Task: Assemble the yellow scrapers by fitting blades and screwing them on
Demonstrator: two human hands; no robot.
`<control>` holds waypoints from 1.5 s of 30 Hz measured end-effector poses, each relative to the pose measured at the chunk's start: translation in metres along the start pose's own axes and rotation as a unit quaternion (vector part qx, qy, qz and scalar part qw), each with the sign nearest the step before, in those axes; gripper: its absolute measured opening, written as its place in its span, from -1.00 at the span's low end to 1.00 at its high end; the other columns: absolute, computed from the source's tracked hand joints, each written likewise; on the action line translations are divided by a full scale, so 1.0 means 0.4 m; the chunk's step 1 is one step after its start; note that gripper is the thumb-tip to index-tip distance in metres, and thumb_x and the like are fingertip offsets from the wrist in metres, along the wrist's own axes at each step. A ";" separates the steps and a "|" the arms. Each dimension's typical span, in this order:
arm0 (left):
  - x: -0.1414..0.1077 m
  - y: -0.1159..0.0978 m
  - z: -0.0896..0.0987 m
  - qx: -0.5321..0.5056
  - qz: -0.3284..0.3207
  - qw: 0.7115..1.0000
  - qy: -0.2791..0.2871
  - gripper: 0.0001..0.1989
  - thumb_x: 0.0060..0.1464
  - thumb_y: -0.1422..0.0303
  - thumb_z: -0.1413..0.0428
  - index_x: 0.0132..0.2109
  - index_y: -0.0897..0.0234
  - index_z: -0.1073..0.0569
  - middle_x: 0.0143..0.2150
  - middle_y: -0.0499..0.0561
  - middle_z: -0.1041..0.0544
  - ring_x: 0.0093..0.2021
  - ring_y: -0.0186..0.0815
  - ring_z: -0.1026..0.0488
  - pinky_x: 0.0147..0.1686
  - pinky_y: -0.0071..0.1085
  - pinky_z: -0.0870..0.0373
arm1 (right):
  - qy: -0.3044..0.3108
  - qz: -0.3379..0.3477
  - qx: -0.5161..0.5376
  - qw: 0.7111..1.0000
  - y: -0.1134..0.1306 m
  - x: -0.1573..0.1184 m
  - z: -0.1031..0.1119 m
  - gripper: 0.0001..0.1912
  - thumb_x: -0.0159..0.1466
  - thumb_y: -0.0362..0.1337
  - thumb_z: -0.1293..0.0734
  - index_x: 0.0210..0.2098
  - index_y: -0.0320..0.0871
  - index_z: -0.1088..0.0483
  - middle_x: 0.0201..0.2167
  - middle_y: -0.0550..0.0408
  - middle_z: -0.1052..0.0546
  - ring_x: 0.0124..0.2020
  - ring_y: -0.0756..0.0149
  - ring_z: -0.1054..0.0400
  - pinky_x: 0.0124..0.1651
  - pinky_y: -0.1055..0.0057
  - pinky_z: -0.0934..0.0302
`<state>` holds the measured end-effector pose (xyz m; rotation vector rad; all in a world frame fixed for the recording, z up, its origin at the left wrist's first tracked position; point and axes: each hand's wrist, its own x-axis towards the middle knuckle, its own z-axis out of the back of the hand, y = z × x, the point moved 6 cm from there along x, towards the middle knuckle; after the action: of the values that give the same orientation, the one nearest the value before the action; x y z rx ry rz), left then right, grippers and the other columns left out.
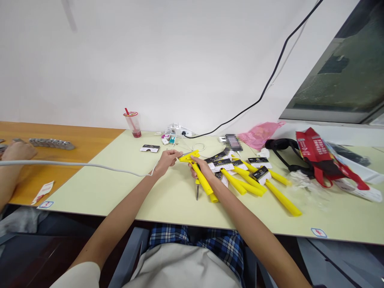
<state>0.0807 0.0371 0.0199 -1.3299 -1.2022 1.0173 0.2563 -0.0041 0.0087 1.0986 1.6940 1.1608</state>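
Observation:
My right hand point(201, 167) is closed around the neck of a yellow scraper point(203, 180), its handle slanting down toward me. At its wide head, my left hand point(168, 161) pinches a thin grey blade-like strip point(186, 153), partly covered by my fingers. Below my right hand lies a screwdriver point(197, 191) with its metal shaft toward me and its yellow handle mostly hidden. Several more yellow scrapers point(283, 198) lie to the right, with black-and-white cards point(223, 164) around their heads. Another such card point(149, 148) lies flat beyond my left hand.
A drink cup with a straw point(134, 125), a power strip point(186, 133) and a phone point(233, 142) stand along the wall. At right are a pink bag point(260, 135), black headphones point(283, 154) and a red bag point(318, 154). A white cable point(75, 163) crosses at left, near another person's hand point(21, 151).

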 end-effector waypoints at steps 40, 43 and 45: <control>-0.003 -0.043 0.013 0.120 -0.088 0.989 0.012 -0.56 -0.08 0.02 -0.48 -0.23 0.32 -0.73 -0.48 -0.05 -0.49 -0.58 -0.52 -0.03 -0.56 -0.42 0.09 | -0.014 -0.003 0.072 0.997 -0.023 0.020 0.001 -0.63 0.15 -0.03 -0.55 -0.31 -0.12 -0.39 -0.50 0.17 -0.50 -0.71 0.47 -0.15 -0.71 0.42 -0.03; -0.005 -0.055 0.014 0.143 -0.109 0.984 0.014 -0.56 -0.10 0.02 -0.50 -0.26 0.33 -0.73 -0.53 -0.04 -0.48 -0.56 -0.46 -0.14 -0.55 -0.43 0.00 | -0.016 -0.005 0.072 0.997 -0.025 0.022 0.004 -0.63 0.14 -0.05 -0.55 -0.31 -0.12 -0.39 -0.50 0.17 -0.51 -0.71 0.46 -0.15 -0.71 0.42 -0.02; -0.007 -0.059 0.012 0.148 -0.115 0.982 0.015 -0.56 -0.10 0.02 -0.50 -0.26 0.33 -0.73 -0.57 -0.04 -0.46 -0.53 -0.41 -0.22 -0.54 -0.43 -0.08 | -0.015 -0.006 0.073 0.997 -0.025 0.023 0.004 -0.64 0.14 -0.06 -0.55 -0.31 -0.11 -0.37 -0.50 0.17 -0.51 -0.71 0.46 -0.16 -0.71 0.42 -0.03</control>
<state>0.0726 0.0344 0.0426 -0.9490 -1.1033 0.9613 0.2528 0.0030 -0.0024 1.1867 1.7825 1.0202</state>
